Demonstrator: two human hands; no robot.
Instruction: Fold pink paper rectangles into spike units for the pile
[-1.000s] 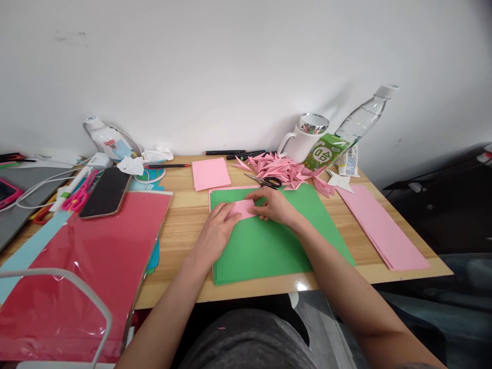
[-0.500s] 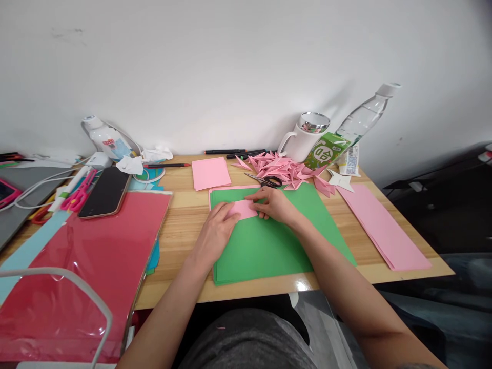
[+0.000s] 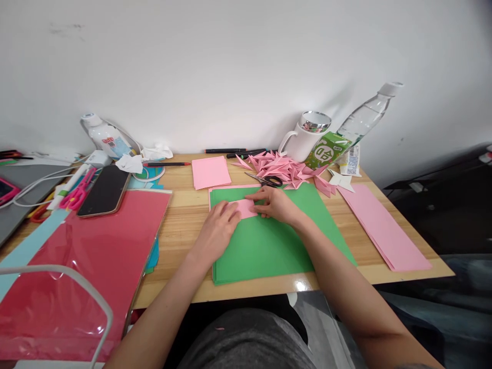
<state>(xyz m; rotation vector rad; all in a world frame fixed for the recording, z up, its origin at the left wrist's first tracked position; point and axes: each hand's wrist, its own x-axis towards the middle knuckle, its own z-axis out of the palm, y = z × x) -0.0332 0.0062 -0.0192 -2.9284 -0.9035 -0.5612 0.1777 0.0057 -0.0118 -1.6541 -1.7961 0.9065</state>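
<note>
A small pink paper (image 3: 245, 208) lies on a stack of green sheets (image 3: 269, 246) in the middle of the wooden table (image 3: 184, 215). My left hand (image 3: 217, 229) presses on the paper's left end, fingers bent over it. At its right end, my right hand (image 3: 274, 203) pinches the paper with curled fingers. Both hands rest on the green stack. Black scissors (image 3: 265, 180) lie just behind my right hand, beside a heap of folded pink pieces (image 3: 282, 168).
A pink paper pile (image 3: 210, 172) sits behind the green stack and long pink strips (image 3: 380, 225) lie at the right. Red sheets (image 3: 88, 266) cover the left, with a phone (image 3: 105, 191), pink scissors (image 3: 79, 192) and cables. A white mug (image 3: 305, 136) and water bottle (image 3: 355, 125) stand by the wall.
My left hand has slid a little to the right over the pink paper. The right hand has hardly moved.
</note>
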